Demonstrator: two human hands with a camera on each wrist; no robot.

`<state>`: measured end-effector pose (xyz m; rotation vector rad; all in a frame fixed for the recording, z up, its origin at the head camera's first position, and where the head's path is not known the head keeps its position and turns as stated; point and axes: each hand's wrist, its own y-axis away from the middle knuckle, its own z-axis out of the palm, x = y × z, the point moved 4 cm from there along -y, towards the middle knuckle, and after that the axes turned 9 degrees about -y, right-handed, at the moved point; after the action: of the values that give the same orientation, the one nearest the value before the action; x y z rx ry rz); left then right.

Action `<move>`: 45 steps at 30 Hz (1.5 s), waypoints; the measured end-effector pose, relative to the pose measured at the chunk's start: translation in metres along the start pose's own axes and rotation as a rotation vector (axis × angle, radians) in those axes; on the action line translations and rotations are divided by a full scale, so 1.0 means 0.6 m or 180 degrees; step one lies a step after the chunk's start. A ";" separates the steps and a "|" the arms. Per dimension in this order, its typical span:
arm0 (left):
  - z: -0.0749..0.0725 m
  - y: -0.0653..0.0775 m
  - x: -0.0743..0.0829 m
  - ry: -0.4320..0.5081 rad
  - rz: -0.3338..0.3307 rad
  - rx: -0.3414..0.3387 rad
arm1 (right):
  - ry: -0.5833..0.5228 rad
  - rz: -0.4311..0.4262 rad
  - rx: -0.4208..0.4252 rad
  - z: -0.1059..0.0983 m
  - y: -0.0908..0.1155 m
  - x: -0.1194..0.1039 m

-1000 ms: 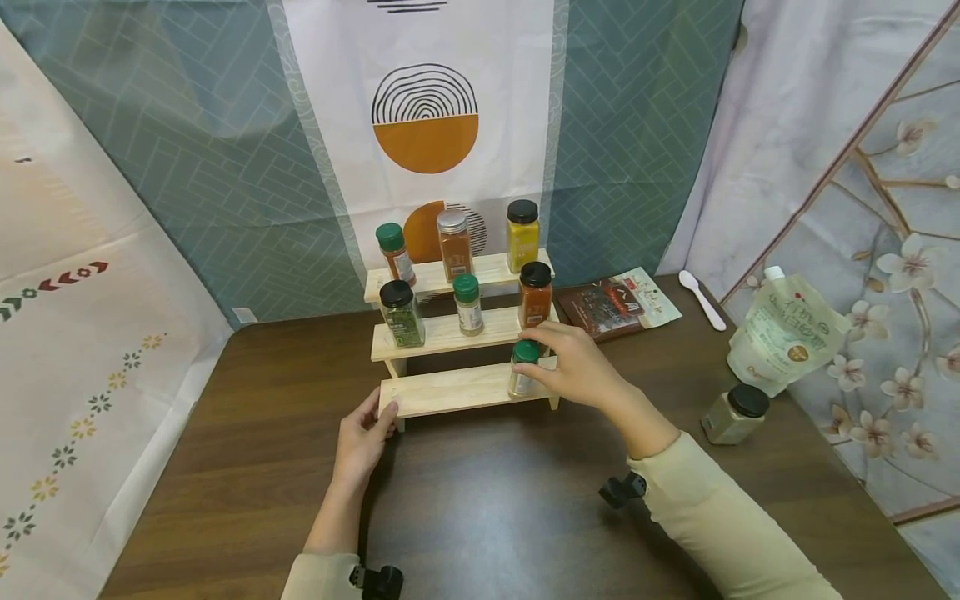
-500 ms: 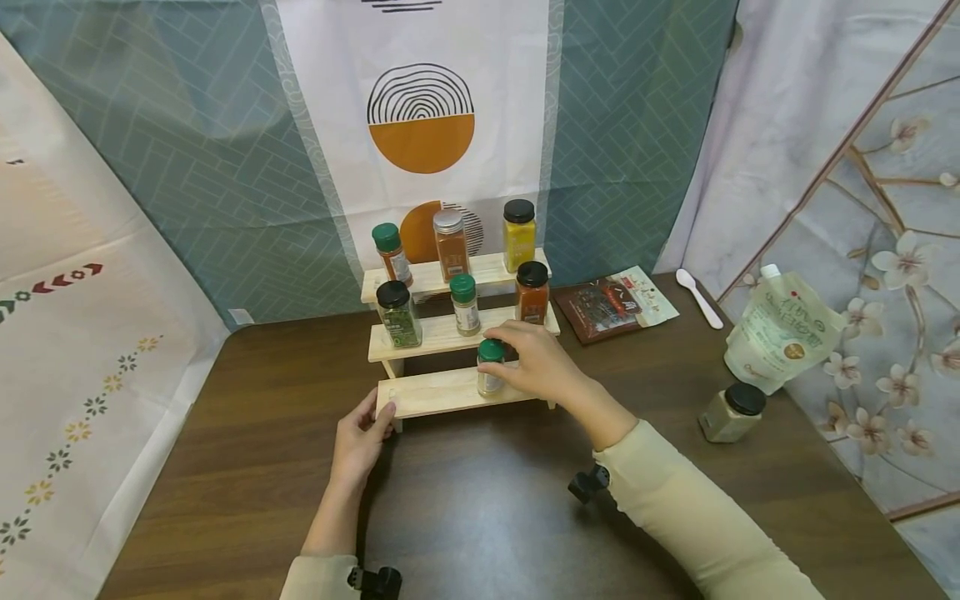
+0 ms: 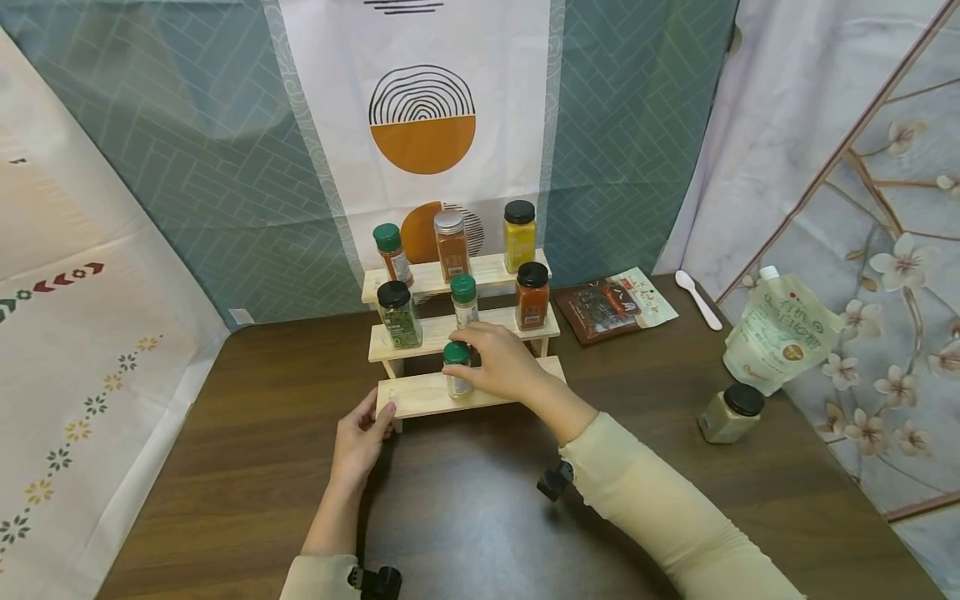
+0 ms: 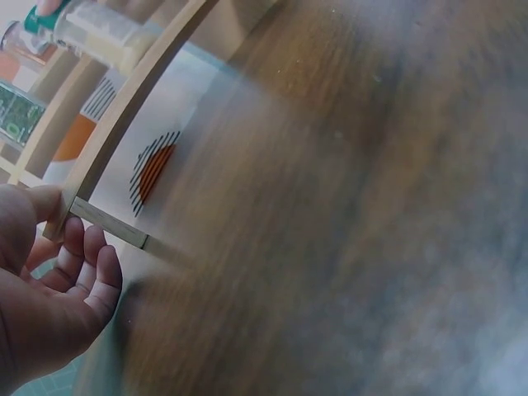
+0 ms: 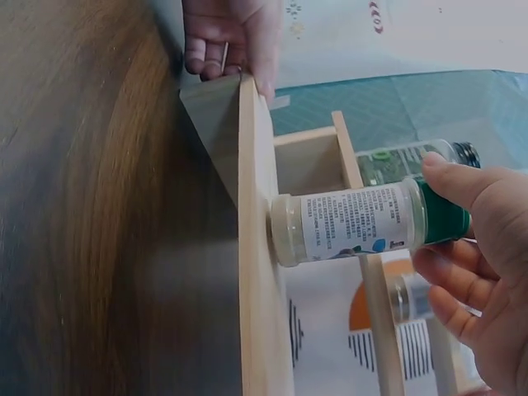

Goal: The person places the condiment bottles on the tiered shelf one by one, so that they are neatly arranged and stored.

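Note:
A three-step wooden spice rack stands on the table. At the left end of its lowest step, my left hand holds the board, thumb on top and fingers below. My right hand pinches the green cap of a small spice jar with pale contents. The jar is upright, its base at the lowest step's surface, near the middle. On the middle step stand a black-capped jar of green herbs, another green-capped jar, partly hidden by my right hand, and a black-capped orange-red jar.
The top step bears a green-capped red jar, a silver-capped brown jar and a yellow jar. To the right lie a brown packet and a white spoon. A spouted pouch and a black-capped jar are farther right.
My right hand has moved left along the lowest step with the green-capped spice jar, from the right end to near the middle. The left hand stays on the rack's left end.

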<state>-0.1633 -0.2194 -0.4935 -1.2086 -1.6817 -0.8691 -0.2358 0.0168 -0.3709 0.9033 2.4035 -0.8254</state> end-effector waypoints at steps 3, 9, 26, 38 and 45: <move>0.000 0.000 0.000 0.0011 -0.0003 -0.0001 | 0.0016 -0.0015 -0.0021 0.010 -0.009 -0.005; 0.001 0.000 0.001 0.0007 -0.0019 0.0010 | 0.0044 -0.0068 -0.0035 0.026 -0.020 -0.010; 0.001 0.002 0.003 0.0079 -0.0017 0.0007 | -0.0146 0.0102 0.0236 0.015 0.031 0.023; 0.001 0.000 0.002 0.0018 -0.0030 0.0007 | -0.0056 0.0101 0.0720 -0.031 0.106 0.070; 0.000 0.003 0.004 0.0041 -0.0010 -0.0044 | -0.0072 -0.0014 0.0990 -0.061 0.145 0.091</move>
<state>-0.1618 -0.2180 -0.4909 -1.2075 -1.6704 -0.8899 -0.2196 0.1178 -0.4083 0.9955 2.2955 -1.2280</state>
